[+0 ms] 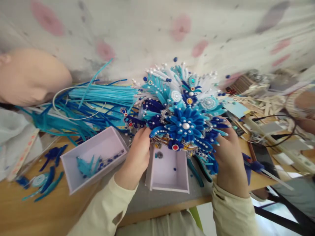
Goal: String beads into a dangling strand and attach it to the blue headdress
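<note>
Between my hands is a large ornate headdress of blue, turquoise and white fuzzy-stem flowers, with pearls and red and yellow gems. My left hand is closed on its lower left edge, fingertips hidden behind it. On the right side my right hand grips it, with the fingers partly covered by petals. Below the headdress stands a pale lilac box holding a small silver piece and a dark bead. Another lilac box, left of my left hand, contains turquoise pieces and dark blue beads. Pliers with teal handles lie beside my right wrist.
Bundles of turquoise stems lie at the back left near a bald mannequin head. Loose blue pieces rest on the left. Cables, a power strip and wooden strips crowd the right, where another person's arm shows.
</note>
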The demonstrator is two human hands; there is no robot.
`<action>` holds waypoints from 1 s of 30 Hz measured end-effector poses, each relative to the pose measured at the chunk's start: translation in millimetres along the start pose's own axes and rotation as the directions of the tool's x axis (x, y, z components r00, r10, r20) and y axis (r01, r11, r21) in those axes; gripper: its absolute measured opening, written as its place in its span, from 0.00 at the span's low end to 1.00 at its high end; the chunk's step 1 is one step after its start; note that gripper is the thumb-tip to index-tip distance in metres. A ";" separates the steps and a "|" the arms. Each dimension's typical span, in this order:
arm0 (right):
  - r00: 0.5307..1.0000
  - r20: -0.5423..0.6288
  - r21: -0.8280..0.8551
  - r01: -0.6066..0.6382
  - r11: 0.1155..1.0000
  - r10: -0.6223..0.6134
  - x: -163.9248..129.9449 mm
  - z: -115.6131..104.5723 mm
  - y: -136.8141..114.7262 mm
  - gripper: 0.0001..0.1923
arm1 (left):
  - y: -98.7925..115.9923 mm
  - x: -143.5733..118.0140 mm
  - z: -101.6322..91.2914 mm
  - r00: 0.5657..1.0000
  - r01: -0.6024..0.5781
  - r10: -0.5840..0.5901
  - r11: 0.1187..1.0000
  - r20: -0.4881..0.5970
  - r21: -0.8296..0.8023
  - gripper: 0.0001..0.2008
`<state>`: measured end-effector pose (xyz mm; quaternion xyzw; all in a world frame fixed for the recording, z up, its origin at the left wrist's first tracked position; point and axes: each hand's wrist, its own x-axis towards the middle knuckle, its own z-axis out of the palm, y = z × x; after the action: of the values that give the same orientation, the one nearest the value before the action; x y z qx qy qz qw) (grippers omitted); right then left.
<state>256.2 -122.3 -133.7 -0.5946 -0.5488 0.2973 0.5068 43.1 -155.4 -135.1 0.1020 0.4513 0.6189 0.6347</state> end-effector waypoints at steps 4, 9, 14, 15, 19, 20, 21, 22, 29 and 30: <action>0.999 0.046 0.184 -0.008 0.983 -0.001 6.0 5.8 4.0 0.25 | 10.4 6.9 8.7 0.998 0.033 -0.034 0.999 -0.061 -0.008 0.09; 0.998 0.066 0.256 -0.020 0.966 0.003 14.0 8.7 -2.2 0.21 | 27.0 10.5 19.1 0.992 0.096 -0.100 0.994 -0.081 -0.043 0.10; 0.994 0.093 0.191 -0.078 0.979 0.061 33.9 15.2 0.1 0.19 | 38.7 17.9 29.7 0.984 0.144 -0.154 0.984 -0.090 -0.103 0.10; 0.993 0.100 0.170 -0.079 0.982 0.063 37.1 15.8 -0.5 0.19 | 40.3 19.4 31.6 0.983 0.146 -0.158 0.982 -0.097 -0.120 0.09; 0.997 0.081 0.053 -0.018 0.998 0.014 27.3 2.6 -16.0 0.22 | 45.7 23.7 36.8 0.976 0.151 -0.176 0.972 -0.131 -0.181 0.07; 0.998 0.065 0.011 0.007 1.000 -0.008 17.1 -4.9 -22.5 0.21 | 46.7 24.4 37.4 0.974 0.152 -0.180 0.970 -0.137 -0.192 0.07; 0.998 0.048 -0.033 0.031 0.999 -0.030 4.2 -13.1 -29.4 0.18 | 47.5 24.8 37.7 0.973 0.154 -0.183 0.968 -0.139 -0.201 0.07; 0.998 0.036 -0.075 0.048 0.996 -0.045 -10.7 -21.0 -36.1 0.14 | 48.0 25.1 37.8 0.973 0.154 -0.186 0.966 -0.139 -0.208 0.08; 0.700 0.715 -0.516 0.525 0.677 0.002 -78.2 1.2 -57.9 0.09 | 43.9 22.3 33.6 0.980 0.160 -0.181 0.962 -0.080 -0.219 0.07; 0.678 0.734 -0.545 0.558 0.626 0.033 -76.6 13.6 -56.2 0.10 | 43.2 21.7 32.8 0.980 0.163 -0.183 0.962 -0.073 -0.217 0.07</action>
<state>207.2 -198.2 -101.3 -0.4963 -0.8526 0.1619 0.0237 32.2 -113.0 -96.4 -0.0341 0.4194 0.6094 0.6720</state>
